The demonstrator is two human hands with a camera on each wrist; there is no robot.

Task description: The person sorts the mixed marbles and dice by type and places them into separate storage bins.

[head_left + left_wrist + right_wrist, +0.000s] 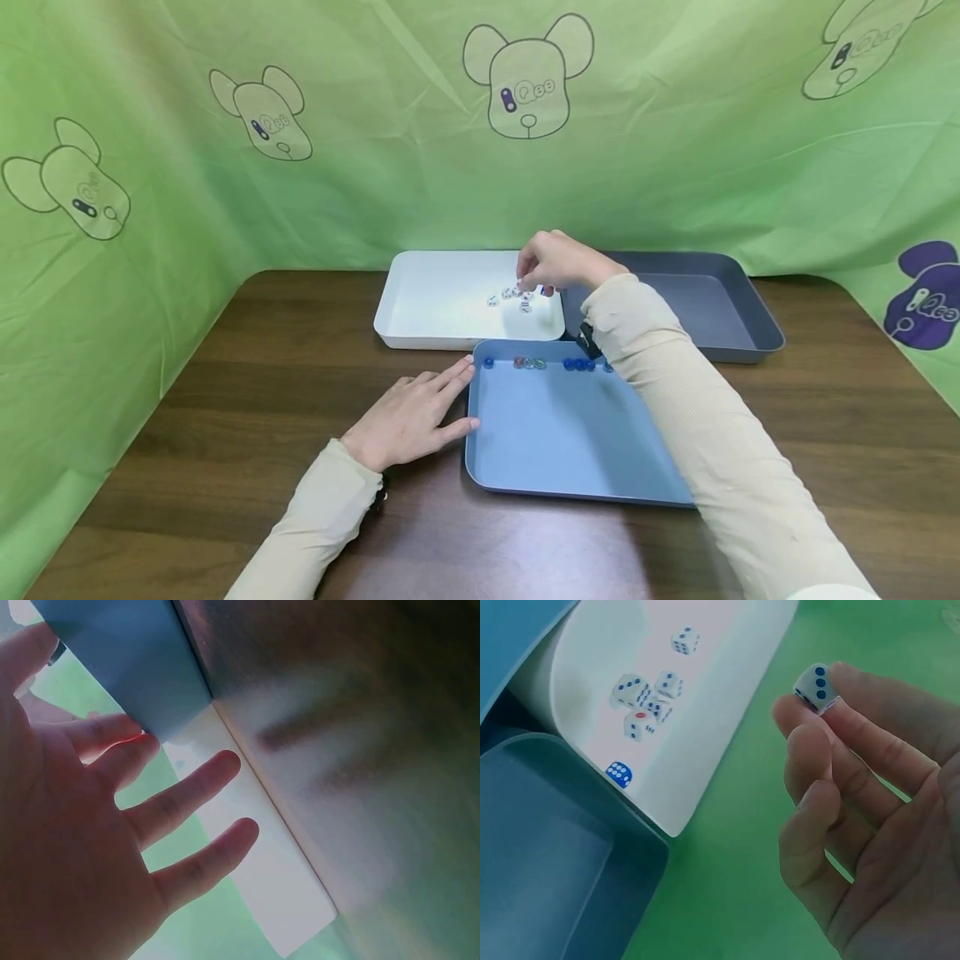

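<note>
Between thumb and fingertips my right hand (558, 260) pinches a white die (815, 686) with blue pips, held over the white tray (431, 304). Several more white dice (632, 691) lie in that tray, along with one blue die (619, 775) near its edge. My left hand (412, 417) has its fingers spread, with fingertips and thumb at the left rim of the blue tray (570, 458). Small glass-like pieces line the blue tray's far side: blue ones (579, 365), and a group of reddish, clear and green ones (529, 363).
A dark grey tray (705, 308) stands to the right of the white one, partly behind my right forearm. All three trays sit close together on a brown wooden table (262, 392). Green printed cloth (375, 183) hangs behind and at both sides.
</note>
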